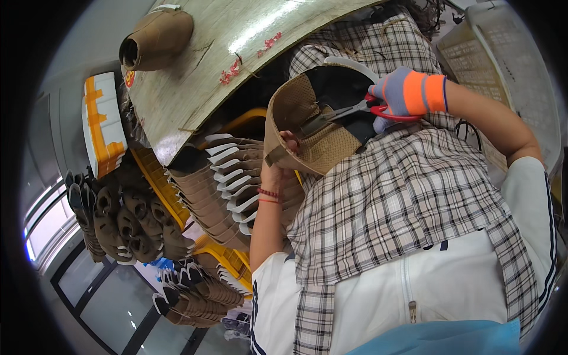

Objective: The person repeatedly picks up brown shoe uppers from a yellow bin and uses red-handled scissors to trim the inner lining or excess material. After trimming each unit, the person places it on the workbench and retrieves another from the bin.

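Observation:
A brown cap [334, 148] with a black-lined front and a white brim edge is tipped in front of me, its inside turned up. At its near left rim, my bare left hand [289, 141] grips it, fingers curled over the edge; part of the hand is hidden behind the cap. My right hand [408, 93], in a grey and orange glove, is closed round the red handles of a pair of scissors [354, 109]. The blades point left into the cap's hollow. Whether they touch the fabric, I cannot tell.
A similar cap [163, 38] sits on the worn table [195, 89]. Left of me are stacked brown caps with white brims [234, 177], yellow crates [160, 183] and more piled caps [127, 219]. A pale plastic crate [482, 71] stands at right. Checked apron cloth [396, 195] covers my lap.

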A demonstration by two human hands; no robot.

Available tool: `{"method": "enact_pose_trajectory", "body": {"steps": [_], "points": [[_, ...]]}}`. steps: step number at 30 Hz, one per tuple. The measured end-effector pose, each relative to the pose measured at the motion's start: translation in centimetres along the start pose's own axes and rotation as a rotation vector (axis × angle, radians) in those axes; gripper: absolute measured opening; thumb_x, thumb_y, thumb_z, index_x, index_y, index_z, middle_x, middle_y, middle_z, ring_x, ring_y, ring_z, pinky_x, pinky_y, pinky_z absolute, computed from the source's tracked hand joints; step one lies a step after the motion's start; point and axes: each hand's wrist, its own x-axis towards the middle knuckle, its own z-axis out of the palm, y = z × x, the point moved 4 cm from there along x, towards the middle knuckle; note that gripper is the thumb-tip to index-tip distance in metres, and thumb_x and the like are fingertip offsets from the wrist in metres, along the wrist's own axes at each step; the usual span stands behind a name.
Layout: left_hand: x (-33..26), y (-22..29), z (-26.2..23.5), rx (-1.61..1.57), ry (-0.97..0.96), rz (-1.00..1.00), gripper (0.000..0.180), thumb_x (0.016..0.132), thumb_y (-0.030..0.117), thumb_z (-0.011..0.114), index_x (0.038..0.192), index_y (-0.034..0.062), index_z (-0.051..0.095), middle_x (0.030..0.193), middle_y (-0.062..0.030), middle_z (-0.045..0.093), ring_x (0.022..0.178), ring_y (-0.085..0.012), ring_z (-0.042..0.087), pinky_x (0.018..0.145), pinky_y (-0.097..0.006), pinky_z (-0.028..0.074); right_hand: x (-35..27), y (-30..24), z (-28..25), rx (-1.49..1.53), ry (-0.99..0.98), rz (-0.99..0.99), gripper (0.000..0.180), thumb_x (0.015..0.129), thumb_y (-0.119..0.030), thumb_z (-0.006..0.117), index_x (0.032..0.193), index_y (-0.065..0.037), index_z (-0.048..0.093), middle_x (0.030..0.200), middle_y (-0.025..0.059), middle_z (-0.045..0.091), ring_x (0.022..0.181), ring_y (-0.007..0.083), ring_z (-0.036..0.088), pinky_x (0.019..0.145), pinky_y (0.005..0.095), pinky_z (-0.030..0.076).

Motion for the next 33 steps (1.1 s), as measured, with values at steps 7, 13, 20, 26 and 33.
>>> {"method": "enact_pose_trajectory", "body": {"steps": [7, 13, 20, 26, 33], "points": [[6.2, 2.1, 5.4, -0.010, -0.002, 0.274, 0.044, 0.089, 0.014, 0.066, 0.130, 0.0073, 0.051, 0.129, -0.0077, 0.055, 0.118, -0.0256, 0.053, 0.100, -0.044, 0.046, 2.7, 2.1, 2.5, 0.855, -0.680, -0.143, 0.092, 0.083, -0.081, 0.028, 0.098, 0.001, 0.066, 0.061, 0.0052, 0.056, 0.057, 0.0182, 0.057, 0.058, 0.0317, 0.050], [7.6, 2.7, 5.6, -0.127, -0.078, 0.142, 0.043, 0.091, 0.017, 0.064, 0.130, 0.0053, 0.050, 0.126, -0.0115, 0.056, 0.112, -0.0257, 0.058, 0.092, -0.043, 0.053, 3.2, 1.1, 3.5, 1.172, -0.907, -0.261, 0.110, 0.076, -0.088, 0.014, 0.100, 0.007, 0.066, 0.057, 0.0053, 0.053, 0.050, 0.0155, 0.052, 0.057, 0.0326, 0.052], [7.3, 2.9, 5.8, 0.004, -0.017, 0.161, 0.044, 0.091, 0.021, 0.064, 0.128, 0.0021, 0.050, 0.116, -0.0108, 0.060, 0.102, -0.0222, 0.061, 0.083, -0.038, 0.056, 3.9, 1.8, 2.5, 1.164, -0.773, -0.274, 0.100, 0.083, -0.083, 0.020, 0.096, 0.005, 0.066, 0.054, 0.0041, 0.050, 0.048, 0.0140, 0.048, 0.053, 0.0294, 0.046], [7.4, 2.6, 5.0, -0.064, -0.037, 0.103, 0.044, 0.090, 0.016, 0.064, 0.131, 0.0077, 0.050, 0.125, -0.0091, 0.057, 0.114, -0.0254, 0.057, 0.095, -0.044, 0.051, 5.5, 2.0, 0.1, 0.715, -0.605, -0.310, 0.091, 0.084, -0.080, 0.028, 0.090, 0.002, 0.067, 0.052, 0.0031, 0.049, 0.047, 0.0135, 0.051, 0.047, 0.0279, 0.044], [6.8, 3.3, 6.0, 0.148, 0.037, 0.283, 0.041, 0.090, 0.022, 0.067, 0.122, -0.0009, 0.056, 0.108, -0.0082, 0.064, 0.091, -0.0167, 0.063, 0.077, -0.033, 0.057, 5.4, 0.8, -0.9, 0.353, -0.383, -0.097, 0.067, 0.086, -0.065, 0.052, 0.086, 0.000, 0.068, 0.060, 0.0087, 0.059, 0.052, 0.0178, 0.057, 0.050, 0.0323, 0.045]]}}
